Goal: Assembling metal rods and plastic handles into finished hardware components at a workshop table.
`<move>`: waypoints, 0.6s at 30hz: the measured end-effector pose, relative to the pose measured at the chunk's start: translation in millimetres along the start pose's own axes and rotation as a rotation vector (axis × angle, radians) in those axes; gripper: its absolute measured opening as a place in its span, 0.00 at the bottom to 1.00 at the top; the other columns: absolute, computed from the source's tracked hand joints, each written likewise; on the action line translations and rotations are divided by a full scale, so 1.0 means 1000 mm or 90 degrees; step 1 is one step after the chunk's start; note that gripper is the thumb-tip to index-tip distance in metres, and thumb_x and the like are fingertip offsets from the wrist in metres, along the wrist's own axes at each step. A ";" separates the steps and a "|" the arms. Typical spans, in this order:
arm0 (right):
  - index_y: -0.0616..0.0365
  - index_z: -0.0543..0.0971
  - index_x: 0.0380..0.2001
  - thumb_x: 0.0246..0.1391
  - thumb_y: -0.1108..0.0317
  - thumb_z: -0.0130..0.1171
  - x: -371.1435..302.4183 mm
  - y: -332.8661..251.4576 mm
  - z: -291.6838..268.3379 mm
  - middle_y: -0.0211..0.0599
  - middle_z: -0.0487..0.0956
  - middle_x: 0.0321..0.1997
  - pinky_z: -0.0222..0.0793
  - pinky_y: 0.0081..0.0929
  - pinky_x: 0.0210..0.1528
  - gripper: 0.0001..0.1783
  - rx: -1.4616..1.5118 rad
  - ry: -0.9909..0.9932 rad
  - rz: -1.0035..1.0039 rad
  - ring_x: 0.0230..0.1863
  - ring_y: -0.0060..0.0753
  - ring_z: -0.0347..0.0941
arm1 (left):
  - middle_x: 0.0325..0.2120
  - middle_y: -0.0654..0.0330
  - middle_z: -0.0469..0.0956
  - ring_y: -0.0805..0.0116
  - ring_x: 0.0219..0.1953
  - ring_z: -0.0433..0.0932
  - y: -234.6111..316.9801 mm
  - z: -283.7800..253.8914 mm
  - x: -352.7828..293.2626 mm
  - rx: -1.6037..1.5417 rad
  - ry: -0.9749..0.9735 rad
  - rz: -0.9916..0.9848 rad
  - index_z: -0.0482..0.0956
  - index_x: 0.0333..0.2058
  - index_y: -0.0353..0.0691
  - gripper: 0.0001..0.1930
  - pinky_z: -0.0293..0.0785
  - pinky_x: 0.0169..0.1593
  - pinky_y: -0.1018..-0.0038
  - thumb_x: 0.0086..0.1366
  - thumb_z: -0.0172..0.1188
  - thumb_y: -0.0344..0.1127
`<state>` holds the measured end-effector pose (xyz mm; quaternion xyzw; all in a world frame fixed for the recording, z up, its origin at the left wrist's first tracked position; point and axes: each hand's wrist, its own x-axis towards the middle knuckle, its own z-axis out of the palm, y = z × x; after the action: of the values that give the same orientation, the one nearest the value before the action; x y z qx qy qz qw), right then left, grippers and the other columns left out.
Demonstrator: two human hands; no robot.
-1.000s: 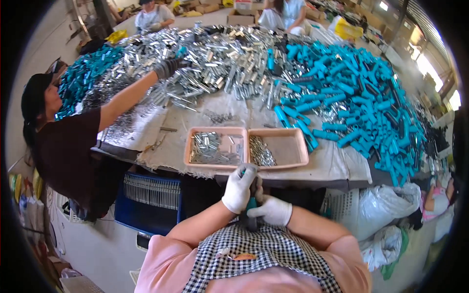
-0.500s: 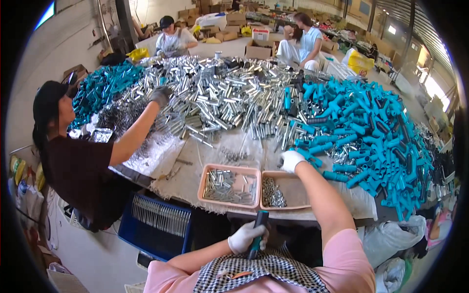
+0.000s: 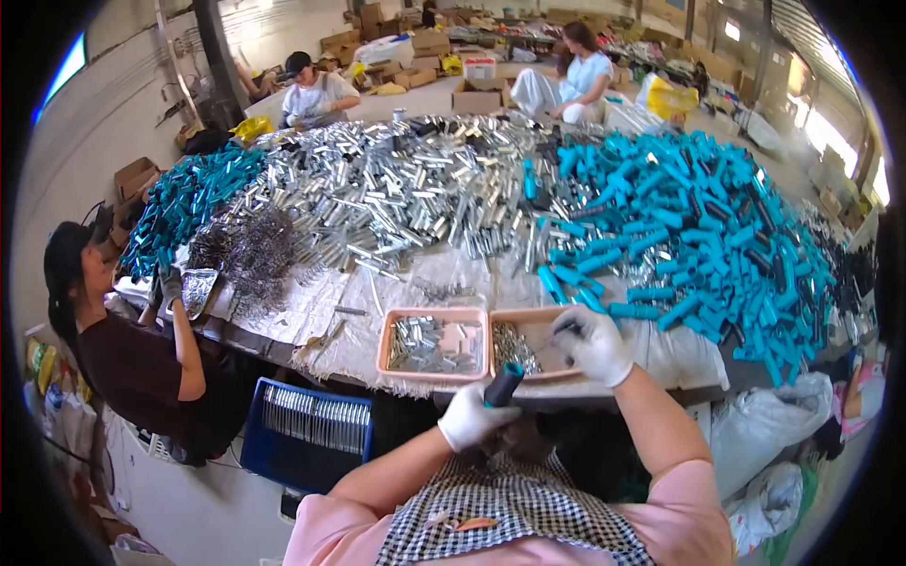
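My left hand [image 3: 477,418], in a white glove, is wrapped around a teal-and-black tubular handle [image 3: 506,382], held tilted in front of my checked apron. My gloved right hand [image 3: 598,349] is over the right end of a pink tray [image 3: 545,376], its fingers curled together. Something small and dark shows at its fingertips, too small to name. Small metal fittings [image 3: 512,347] lie in that tray's left part. Beside it stands a second pink tray [image 3: 385,354] with short metal pins [image 3: 429,347].
Heaped metal tubes [image 3: 406,189] cover the table's middle, with teal handles [image 3: 698,236] piled at right and more at far left. Springs [image 3: 241,255] lie near a co-worker [image 3: 132,349] on my left. A blue crate [image 3: 255,443] stands below the table edge.
My right hand has come back from the teal pile's edge to above the right tray. My left hand has lifted the handle higher. The co-worker's arm has drawn back from the metal heap.
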<state>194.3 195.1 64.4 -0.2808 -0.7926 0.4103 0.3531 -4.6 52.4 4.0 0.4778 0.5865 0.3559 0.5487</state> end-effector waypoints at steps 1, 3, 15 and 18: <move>0.61 0.78 0.29 0.48 0.73 0.60 -0.016 -0.024 0.006 0.39 0.79 0.27 0.72 0.31 0.34 0.04 -0.109 -0.019 -0.050 0.28 0.35 0.78 | 0.25 0.57 0.80 0.70 0.27 0.80 -0.013 -0.002 0.008 0.179 0.092 0.179 0.79 0.35 0.35 0.16 0.76 0.34 0.70 0.50 0.70 0.36; 0.58 0.78 0.32 0.49 0.68 0.61 -0.040 -0.023 0.012 0.42 0.79 0.30 0.73 0.36 0.37 0.07 -0.120 -0.095 -0.131 0.32 0.46 0.77 | 0.28 0.46 0.80 0.52 0.30 0.81 0.006 0.000 0.005 0.344 0.111 0.277 0.79 0.38 0.40 0.18 0.77 0.35 0.64 0.50 0.69 0.42; 0.45 0.58 0.62 0.49 0.53 0.61 -0.069 -0.006 0.010 0.50 0.80 0.36 0.73 0.49 0.34 0.39 -0.216 -0.235 -0.091 0.32 0.57 0.78 | 0.22 0.58 0.81 0.70 0.26 0.82 0.004 0.009 0.012 0.265 -0.120 0.226 0.79 0.36 0.36 0.14 0.77 0.33 0.72 0.52 0.67 0.35; 0.43 0.57 0.65 0.47 0.51 0.61 -0.038 -0.038 -0.009 0.50 0.80 0.31 0.74 0.46 0.31 0.43 -0.385 -0.372 0.056 0.30 0.52 0.79 | 0.23 0.53 0.80 0.61 0.27 0.82 0.018 0.004 0.015 0.285 -0.008 0.199 0.79 0.37 0.34 0.18 0.77 0.36 0.69 0.50 0.68 0.39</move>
<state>218.3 152.4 87.9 -0.2773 -0.9312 0.2366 -0.0025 3.6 72.0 15.9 0.6741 0.5664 0.2948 0.3713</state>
